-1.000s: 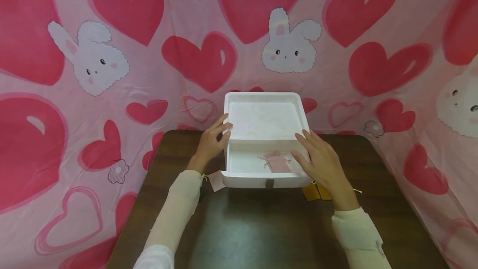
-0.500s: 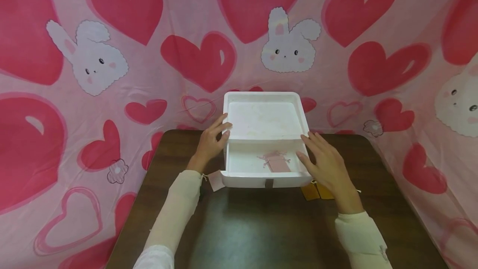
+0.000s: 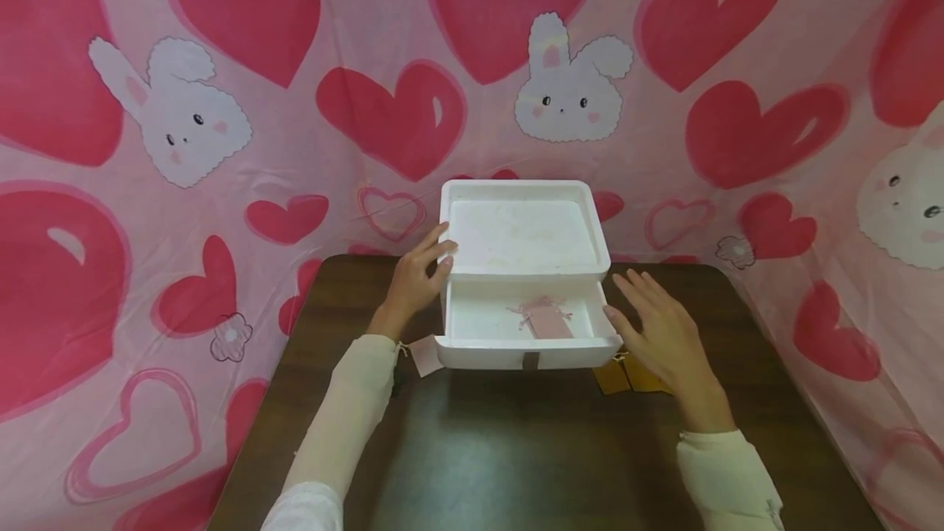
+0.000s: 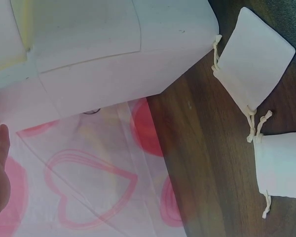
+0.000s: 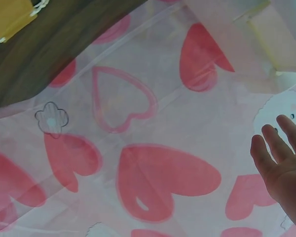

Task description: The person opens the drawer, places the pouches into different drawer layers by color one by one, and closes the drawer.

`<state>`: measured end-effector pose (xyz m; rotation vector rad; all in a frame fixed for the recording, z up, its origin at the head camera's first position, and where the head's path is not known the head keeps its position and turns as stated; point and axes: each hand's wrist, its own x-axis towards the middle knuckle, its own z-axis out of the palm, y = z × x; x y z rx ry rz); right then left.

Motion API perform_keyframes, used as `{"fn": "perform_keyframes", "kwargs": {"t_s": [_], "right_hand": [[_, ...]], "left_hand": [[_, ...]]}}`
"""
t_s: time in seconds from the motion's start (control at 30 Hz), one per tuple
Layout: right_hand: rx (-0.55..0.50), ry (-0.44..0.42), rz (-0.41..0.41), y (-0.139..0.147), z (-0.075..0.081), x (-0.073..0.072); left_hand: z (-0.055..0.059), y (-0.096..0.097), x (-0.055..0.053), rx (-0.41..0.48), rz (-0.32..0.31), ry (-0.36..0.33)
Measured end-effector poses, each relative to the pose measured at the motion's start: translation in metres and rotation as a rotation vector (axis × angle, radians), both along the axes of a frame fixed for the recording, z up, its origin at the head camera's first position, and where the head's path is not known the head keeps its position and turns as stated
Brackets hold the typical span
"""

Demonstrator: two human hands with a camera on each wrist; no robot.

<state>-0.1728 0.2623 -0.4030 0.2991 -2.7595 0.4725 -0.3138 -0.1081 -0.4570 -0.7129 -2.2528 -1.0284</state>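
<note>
— Pulling the right hand (image 3: 660,338) off the white plastic drawer unit (image 3: 525,232), compared with a moment ago. Now hovering at four o'clock, fingers straightened, slightly spread, holding nothing, with the thumb too near the drawer's wall to judge contact.

— Gripping with the other?

— No. Resting the left hand (image 3: 415,281) against the unit's side at nine o'clock, same as before, with fingertips at the rim and not wrapped round it.

— Any change in the white plastic drawer (image 3: 479,353)?

— None visible. Pulled out toward six o'clock, with a small pink fabric drawstring pouch (image 3: 549,323) inside, toward four o'clock.

— And on the dark brown wood-grain table (image 3: 465,457)?

— Showing mustard-yellow fabric pouches (image 3: 612,379) between four and five o'clock, plus a whitish fabric pouch (image 3: 426,357) at eight.

— Meaning what for the work?

— Apparently freeing one hand, leaving just the left to steady the unit, with the drawer within easy reach.
</note>
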Motion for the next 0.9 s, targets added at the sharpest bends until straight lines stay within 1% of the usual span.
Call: {"fn": "perform_keyframes", "kwargs": {"t_s": [0.07, 0.17, 0.3, 0.47, 0.7, 0.9], "right_hand": [[0.001, 0.024, 0.000, 0.004, -0.003, 0.001], [-0.005, 0.038, -0.005, 0.009, -0.005, 0.002], [-0.020, 0.018, -0.018, 0.014, -0.007, 0.004], [-0.022, 0.002, -0.027, 0.019, -0.013, 0.009], [-0.034, 0.035, -0.033, 0.024, -0.020, 0.013], [-0.026, 0.017, -0.048, 0.029, -0.025, 0.017]], "left_hand": [[-0.001, 0.000, 0.000, -0.002, -0.001, -0.002], [-0.001, 0.000, -0.001, -0.005, -0.005, -0.010], [-0.001, -0.001, -0.001, -0.005, -0.007, -0.017], [0.000, 0.000, 0.000, -0.003, -0.009, -0.018], [-0.001, 0.000, -0.001, -0.004, -0.007, -0.016], [-0.002, 0.000, -0.002, -0.003, -0.011, -0.014]]}}
